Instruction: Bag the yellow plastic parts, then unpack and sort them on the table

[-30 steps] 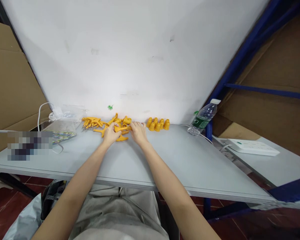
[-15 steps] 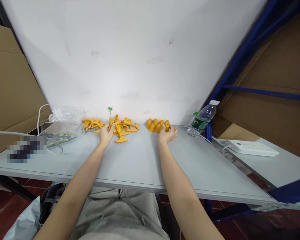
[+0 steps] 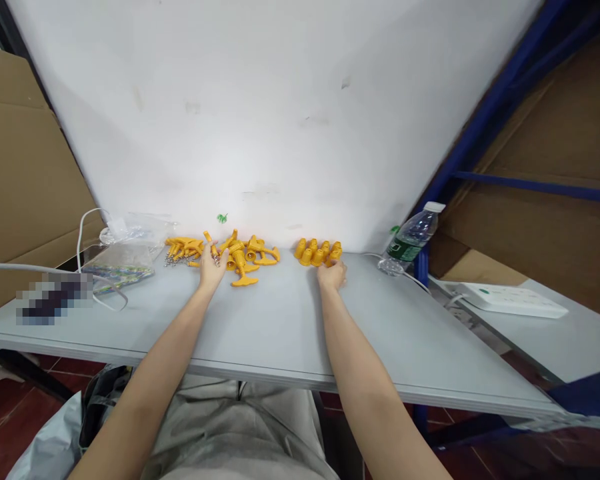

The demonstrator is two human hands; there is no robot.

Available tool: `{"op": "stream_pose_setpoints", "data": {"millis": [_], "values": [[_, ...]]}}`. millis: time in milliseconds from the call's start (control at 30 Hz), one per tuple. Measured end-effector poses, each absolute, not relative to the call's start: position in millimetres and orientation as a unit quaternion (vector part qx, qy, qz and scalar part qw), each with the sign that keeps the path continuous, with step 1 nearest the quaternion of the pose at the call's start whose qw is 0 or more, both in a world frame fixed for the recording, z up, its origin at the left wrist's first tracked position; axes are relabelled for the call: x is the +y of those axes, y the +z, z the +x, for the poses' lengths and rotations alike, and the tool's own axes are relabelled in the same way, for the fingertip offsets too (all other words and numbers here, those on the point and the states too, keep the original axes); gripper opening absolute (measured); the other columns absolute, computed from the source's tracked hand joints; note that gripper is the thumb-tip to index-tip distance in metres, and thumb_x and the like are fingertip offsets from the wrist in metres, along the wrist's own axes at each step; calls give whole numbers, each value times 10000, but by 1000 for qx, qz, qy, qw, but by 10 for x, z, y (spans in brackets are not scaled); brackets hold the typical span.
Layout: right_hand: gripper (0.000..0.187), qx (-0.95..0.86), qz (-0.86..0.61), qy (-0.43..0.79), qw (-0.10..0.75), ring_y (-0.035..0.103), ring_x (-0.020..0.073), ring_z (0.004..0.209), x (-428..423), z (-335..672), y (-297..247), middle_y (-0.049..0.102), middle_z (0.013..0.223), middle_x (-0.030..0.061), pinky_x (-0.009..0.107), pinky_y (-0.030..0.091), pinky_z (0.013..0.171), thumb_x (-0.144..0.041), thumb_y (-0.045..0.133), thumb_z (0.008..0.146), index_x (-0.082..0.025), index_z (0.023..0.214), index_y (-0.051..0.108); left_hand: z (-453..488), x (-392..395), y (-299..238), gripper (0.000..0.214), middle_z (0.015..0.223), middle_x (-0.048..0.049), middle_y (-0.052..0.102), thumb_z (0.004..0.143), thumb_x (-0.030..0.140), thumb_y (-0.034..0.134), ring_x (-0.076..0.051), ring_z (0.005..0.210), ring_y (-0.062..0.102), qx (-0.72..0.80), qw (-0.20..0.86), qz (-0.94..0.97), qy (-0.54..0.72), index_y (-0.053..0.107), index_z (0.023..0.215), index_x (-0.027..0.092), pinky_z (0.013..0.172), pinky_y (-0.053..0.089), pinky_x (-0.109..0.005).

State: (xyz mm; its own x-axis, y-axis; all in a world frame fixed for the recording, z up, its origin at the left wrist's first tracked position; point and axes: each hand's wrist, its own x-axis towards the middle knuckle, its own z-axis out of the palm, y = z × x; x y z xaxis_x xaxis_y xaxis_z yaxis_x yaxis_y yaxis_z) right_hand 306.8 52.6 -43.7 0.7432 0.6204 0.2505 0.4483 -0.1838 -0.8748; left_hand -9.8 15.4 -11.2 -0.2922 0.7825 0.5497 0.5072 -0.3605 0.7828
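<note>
My left hand (image 3: 211,267) is closed on a small yellow handle with a coiled metal spiral (image 3: 215,253), the coil slanting down toward the palm. Beside it lie a heap of yellow T-shaped handles (image 3: 244,281) and, further left, several yellow handles with metal coils (image 3: 184,247). My right hand (image 3: 333,274) has its fingers closed at the front right yellow cup-like piece (image 3: 333,256) of a cluster. The other yellow cup-like pieces (image 3: 307,255) stand close together in rows to its left. My right fingertips are partly hidden.
A plastic water bottle (image 3: 414,235) leans at the right near a blue metal post. Clear plastic bags (image 3: 130,248) and a white cable (image 3: 79,233) lie at the left. A white panel (image 3: 280,120) rises behind the table (image 3: 275,327); a power strip (image 3: 513,300) sits far right.
The handle in my left hand has tipped, its coil turning from upright to downward. My right hand has drawn its fingers in at the front right cup-like piece.
</note>
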Motion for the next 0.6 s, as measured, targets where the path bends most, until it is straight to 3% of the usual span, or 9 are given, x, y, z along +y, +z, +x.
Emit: {"op": "stream_pose_setpoints", "data": {"millis": [200,400,600], "values": [[299,-363,-776,47,514,504,359,1164,534,3043,-479,590,1153,167,560,318,998,-298,496,779,-178,985,677,-70,143,-77,488,1303,-135,546,910,373,524,-205,1119,586,574,99,550,599,433,1368,230,952,487,-351],[306,-368,-787,66,491,444,376,1248,513,3037,-436,575,1220,198,570,241,1057,-227,517,754,-135,1007,662,-210,154,36,411,1335,-124,547,936,294,413,-243,1274,488,613,14,556,562,475,1339,233,1084,381,-416],[324,-355,-796,77,484,423,391,1247,482,3017,-400,541,1257,211,559,242,1059,-210,533,756,-138,1051,645,-477,337,108,411,1346,-169,532,910,269,423,-339,1304,435,695,14,577,429,531,1302,209,1064,335,-561]]}}
